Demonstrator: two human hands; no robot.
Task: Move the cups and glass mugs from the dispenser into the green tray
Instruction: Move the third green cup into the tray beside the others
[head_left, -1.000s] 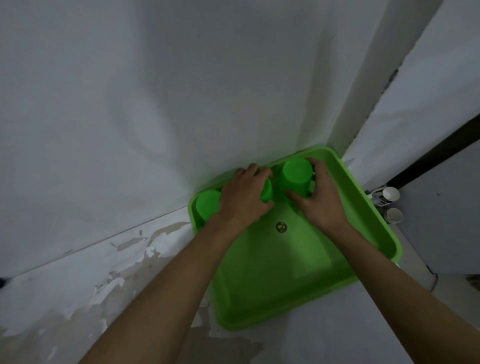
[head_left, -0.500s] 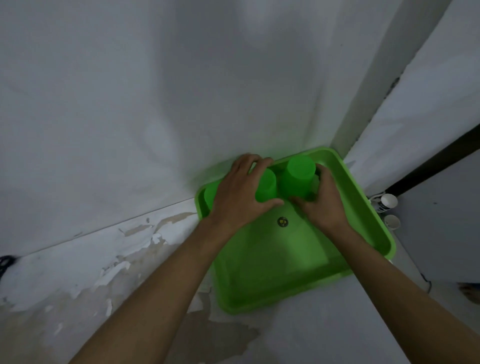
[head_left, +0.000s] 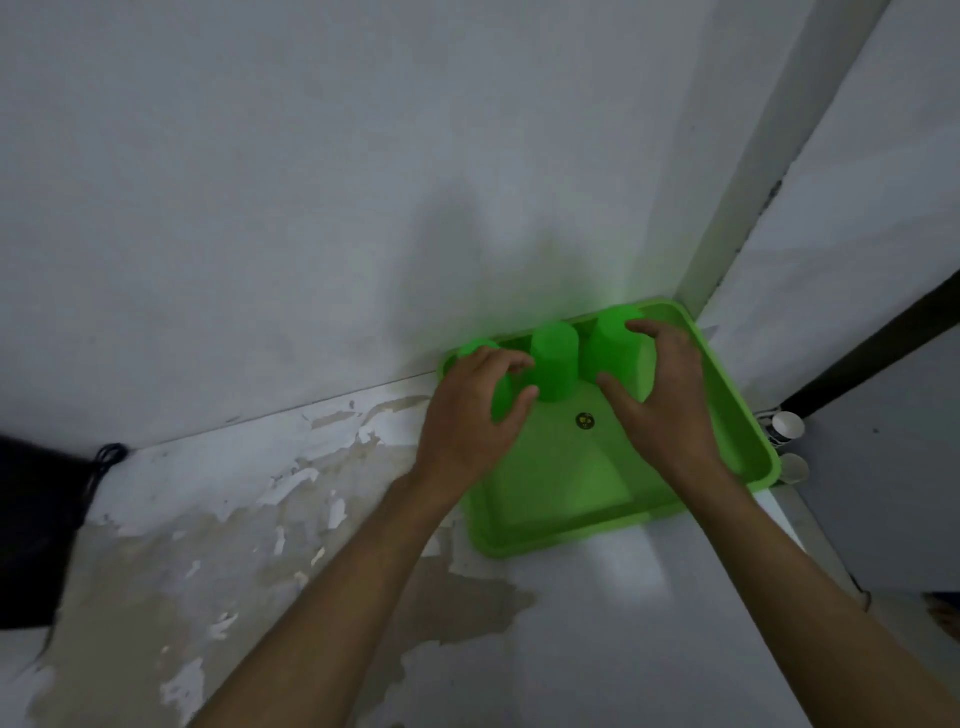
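Cups, three of them and all green, stand upside down in a row along the far edge of the green tray (head_left: 613, 535), which sits in the corner of a white desk (head_left: 597, 623) with peeling paint, against the wall. The left hand (head_left: 475, 415) curls loosely around the left cup (head_left: 498, 400), fingers apart, thumb close to the middle cup (head_left: 555, 361); whether it actually grips, I cannot tell. The right hand (head_left: 660, 395) is spread wide around the right cup (head_left: 613, 345), fingertips on its top edge, thumb low beside it. Two small white containers (head_left: 787, 426) stand just past the tray's right side.
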